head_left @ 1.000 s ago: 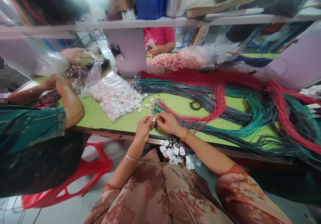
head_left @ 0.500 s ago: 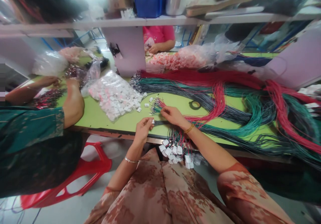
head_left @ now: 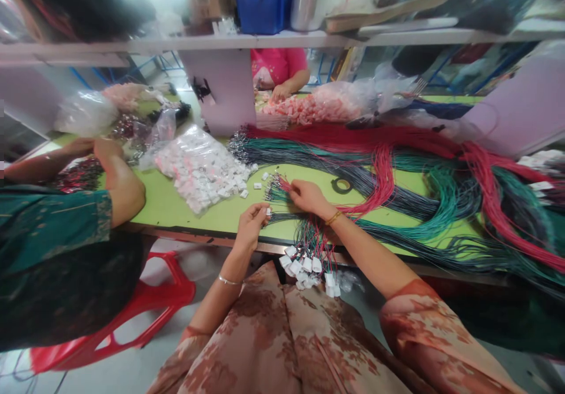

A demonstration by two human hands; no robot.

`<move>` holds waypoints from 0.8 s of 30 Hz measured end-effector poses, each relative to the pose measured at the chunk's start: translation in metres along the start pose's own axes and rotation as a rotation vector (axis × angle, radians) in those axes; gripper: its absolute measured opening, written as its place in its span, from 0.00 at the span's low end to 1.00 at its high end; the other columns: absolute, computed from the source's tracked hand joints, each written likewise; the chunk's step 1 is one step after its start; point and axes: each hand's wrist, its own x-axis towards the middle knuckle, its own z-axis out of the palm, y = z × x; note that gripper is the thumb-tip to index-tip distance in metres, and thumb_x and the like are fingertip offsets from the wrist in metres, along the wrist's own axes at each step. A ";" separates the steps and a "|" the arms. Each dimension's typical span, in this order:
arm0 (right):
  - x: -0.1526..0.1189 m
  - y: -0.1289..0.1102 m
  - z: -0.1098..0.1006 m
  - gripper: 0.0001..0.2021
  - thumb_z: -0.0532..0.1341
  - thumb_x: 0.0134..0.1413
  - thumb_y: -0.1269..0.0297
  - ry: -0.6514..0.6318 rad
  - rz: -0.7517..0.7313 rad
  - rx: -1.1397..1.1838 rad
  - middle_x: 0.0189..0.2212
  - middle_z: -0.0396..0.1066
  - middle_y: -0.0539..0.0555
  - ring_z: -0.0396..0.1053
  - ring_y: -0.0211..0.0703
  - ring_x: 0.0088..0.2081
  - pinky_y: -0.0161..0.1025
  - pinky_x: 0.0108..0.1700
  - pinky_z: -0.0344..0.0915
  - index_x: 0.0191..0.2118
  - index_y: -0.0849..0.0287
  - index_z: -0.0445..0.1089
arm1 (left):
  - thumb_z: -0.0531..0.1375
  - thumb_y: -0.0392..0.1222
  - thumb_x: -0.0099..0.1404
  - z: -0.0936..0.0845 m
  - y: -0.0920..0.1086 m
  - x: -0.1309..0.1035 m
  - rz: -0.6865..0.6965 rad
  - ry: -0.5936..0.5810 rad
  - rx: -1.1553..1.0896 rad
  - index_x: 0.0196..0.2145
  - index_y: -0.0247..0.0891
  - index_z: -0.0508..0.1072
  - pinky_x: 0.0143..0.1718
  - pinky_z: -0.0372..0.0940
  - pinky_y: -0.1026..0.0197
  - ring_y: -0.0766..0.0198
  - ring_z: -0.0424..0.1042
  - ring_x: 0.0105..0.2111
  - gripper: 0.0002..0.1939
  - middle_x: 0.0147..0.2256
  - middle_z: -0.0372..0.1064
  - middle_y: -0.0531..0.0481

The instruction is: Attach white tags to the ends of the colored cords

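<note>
Between its thumb and fingertips, my left hand (head_left: 251,224) pinches a small white connector housing (head_left: 268,211) near the table's front edge. My right hand (head_left: 308,197) is closed at the fingertips over red and green wires, by the crimped metal ends of a wire bunch (head_left: 274,188); which wire it grips is too small to make out. Dark wires run between the two hands. Below them, finished-looking white connectors (head_left: 304,264) on red and green wires hang over the edge. A few loose white housings (head_left: 257,186) lie just beyond my left hand.
A clear bag of white housings (head_left: 200,173) lies left of centre. Black tape roll (head_left: 341,186) and long red wires (head_left: 353,137), green and black ones too, cover the right side. A co-worker's hands (head_left: 99,148) work at left; another person (head_left: 282,76) sits opposite. A red chair (head_left: 176,282) stands left.
My right hand has shifted slightly right along the wires. My left hand keeps the housing in about the same place. The co-worker's hands at left have come together.
</note>
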 end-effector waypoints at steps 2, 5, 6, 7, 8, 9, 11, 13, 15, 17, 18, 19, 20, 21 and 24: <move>0.005 -0.005 0.003 0.07 0.56 0.54 0.64 0.005 -0.013 0.167 0.24 0.68 0.51 0.58 0.38 0.25 0.35 0.29 0.51 0.29 0.60 0.68 | 0.68 0.43 0.52 0.003 -0.001 0.001 -0.016 -0.009 -0.046 0.35 0.35 0.74 0.28 0.59 0.67 0.72 0.65 0.24 0.14 0.31 0.73 0.49; 0.013 -0.018 0.007 0.08 0.56 0.52 0.63 -0.006 -0.073 0.404 0.23 0.66 0.48 0.58 0.36 0.25 0.33 0.29 0.53 0.27 0.60 0.66 | 0.68 0.42 0.52 0.008 -0.001 0.002 -0.035 -0.022 -0.101 0.36 0.35 0.72 0.28 0.59 0.67 0.72 0.66 0.25 0.15 0.32 0.73 0.49; 0.015 -0.024 0.007 0.08 0.56 0.52 0.63 -0.012 -0.090 0.444 0.23 0.65 0.48 0.58 0.35 0.25 0.33 0.29 0.53 0.27 0.61 0.66 | 0.68 0.42 0.52 0.010 -0.001 0.002 -0.036 -0.024 -0.111 0.36 0.36 0.71 0.28 0.59 0.67 0.72 0.66 0.25 0.15 0.32 0.73 0.50; 0.016 -0.028 0.007 0.07 0.56 0.51 0.64 -0.013 -0.099 0.456 0.22 0.65 0.48 0.58 0.35 0.25 0.33 0.30 0.54 0.27 0.61 0.66 | 0.67 0.41 0.52 0.011 -0.002 0.002 -0.038 -0.028 -0.116 0.36 0.36 0.71 0.28 0.59 0.68 0.72 0.66 0.25 0.15 0.32 0.73 0.50; 0.018 -0.033 0.006 0.06 0.56 0.50 0.65 -0.006 -0.100 0.443 0.22 0.65 0.48 0.58 0.35 0.25 0.33 0.30 0.54 0.27 0.61 0.66 | 0.67 0.41 0.52 0.011 -0.002 0.002 -0.039 -0.031 -0.118 0.36 0.36 0.71 0.28 0.59 0.67 0.72 0.66 0.26 0.15 0.33 0.72 0.50; 0.018 -0.036 0.005 0.06 0.56 0.50 0.66 0.007 -0.099 0.418 0.22 0.65 0.48 0.58 0.35 0.25 0.33 0.30 0.54 0.27 0.61 0.67 | 0.67 0.41 0.52 0.012 -0.002 0.001 -0.040 -0.031 -0.120 0.36 0.35 0.71 0.29 0.59 0.67 0.72 0.66 0.26 0.15 0.33 0.72 0.49; 0.018 -0.039 0.003 0.05 0.57 0.50 0.66 0.030 -0.106 0.385 0.23 0.66 0.49 0.58 0.35 0.26 0.33 0.31 0.54 0.28 0.61 0.68 | 0.67 0.41 0.52 0.011 -0.003 0.001 -0.039 -0.028 -0.123 0.36 0.35 0.70 0.29 0.59 0.67 0.72 0.66 0.26 0.15 0.33 0.72 0.49; 0.015 -0.040 0.002 0.06 0.57 0.52 0.65 0.029 -0.130 0.431 0.25 0.67 0.49 0.58 0.35 0.26 0.33 0.31 0.55 0.30 0.60 0.68 | 0.67 0.41 0.52 0.011 -0.004 0.001 -0.041 -0.026 -0.134 0.37 0.35 0.70 0.29 0.59 0.67 0.72 0.66 0.26 0.15 0.33 0.72 0.49; 0.010 -0.040 0.002 0.07 0.57 0.53 0.62 0.022 -0.143 0.527 0.25 0.66 0.49 0.58 0.35 0.26 0.33 0.31 0.56 0.32 0.60 0.67 | 0.67 0.42 0.52 0.011 -0.005 0.002 -0.047 -0.029 -0.154 0.37 0.35 0.70 0.30 0.59 0.67 0.72 0.66 0.27 0.15 0.33 0.72 0.49; 0.004 -0.040 0.001 0.08 0.58 0.53 0.61 0.038 -0.128 0.608 0.26 0.65 0.48 0.58 0.35 0.26 0.32 0.31 0.56 0.31 0.60 0.66 | 0.67 0.42 0.52 0.011 -0.004 0.002 -0.051 -0.038 -0.176 0.37 0.35 0.70 0.30 0.59 0.67 0.72 0.67 0.27 0.15 0.34 0.72 0.50; 0.000 -0.040 0.000 0.08 0.58 0.53 0.60 0.046 -0.121 0.637 0.26 0.64 0.48 0.58 0.34 0.26 0.32 0.31 0.56 0.31 0.60 0.65 | 0.67 0.42 0.52 0.012 -0.004 0.003 -0.050 -0.043 -0.186 0.37 0.36 0.69 0.30 0.60 0.67 0.73 0.66 0.27 0.15 0.34 0.71 0.50; -0.004 -0.040 -0.001 0.09 0.58 0.53 0.59 0.046 -0.119 0.656 0.25 0.64 0.48 0.57 0.34 0.27 0.32 0.31 0.56 0.31 0.60 0.65 | 0.67 0.42 0.52 0.012 -0.003 0.003 -0.049 -0.049 -0.196 0.37 0.36 0.69 0.31 0.60 0.68 0.73 0.66 0.27 0.15 0.34 0.71 0.50; -0.008 -0.039 -0.003 0.09 0.58 0.53 0.59 0.035 -0.122 0.663 0.25 0.64 0.48 0.57 0.34 0.27 0.32 0.31 0.56 0.30 0.60 0.65 | 0.67 0.42 0.52 0.013 -0.003 0.003 -0.048 -0.054 -0.204 0.37 0.36 0.69 0.31 0.60 0.68 0.73 0.66 0.27 0.15 0.34 0.71 0.50; -0.012 -0.039 -0.005 0.09 0.58 0.54 0.59 0.016 -0.126 0.662 0.24 0.63 0.48 0.57 0.34 0.26 0.32 0.30 0.55 0.30 0.60 0.65 | 0.67 0.42 0.53 0.013 -0.002 0.003 -0.049 -0.059 -0.211 0.37 0.36 0.69 0.31 0.60 0.67 0.73 0.66 0.28 0.15 0.35 0.71 0.50; -0.022 -0.036 -0.011 0.09 0.57 0.53 0.60 -0.053 -0.116 0.626 0.21 0.61 0.47 0.54 0.33 0.24 0.31 0.28 0.52 0.27 0.61 0.65 | 0.66 0.41 0.53 0.015 0.000 0.003 -0.048 -0.074 -0.234 0.36 0.36 0.70 0.32 0.61 0.67 0.72 0.67 0.29 0.13 0.36 0.72 0.49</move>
